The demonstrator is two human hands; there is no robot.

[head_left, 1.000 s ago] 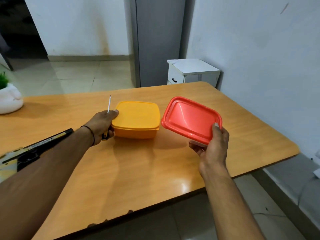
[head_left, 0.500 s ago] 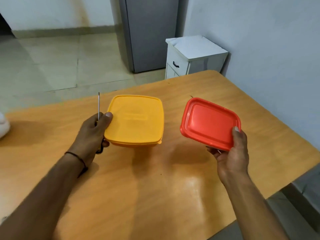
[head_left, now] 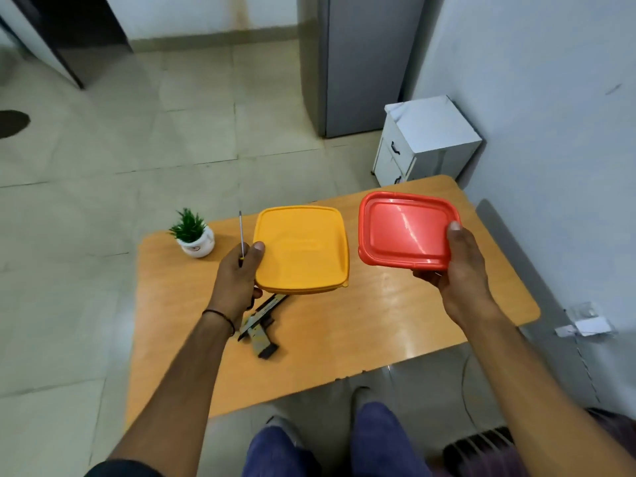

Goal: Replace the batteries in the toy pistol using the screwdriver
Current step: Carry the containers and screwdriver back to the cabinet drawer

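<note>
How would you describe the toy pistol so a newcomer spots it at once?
Start at the orange wooden table. On its near-left part, just below the left hand that holds the yellow box, lies the toy pistol. It is the only dark, gun-shaped thing lying flat there, unlike the bright plain box above it.

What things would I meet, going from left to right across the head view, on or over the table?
Small potted plant → screwdriver → yellow box → red box. The toy pistol is left out, as it overlaps the screwdriver and the yellow box.
</note>
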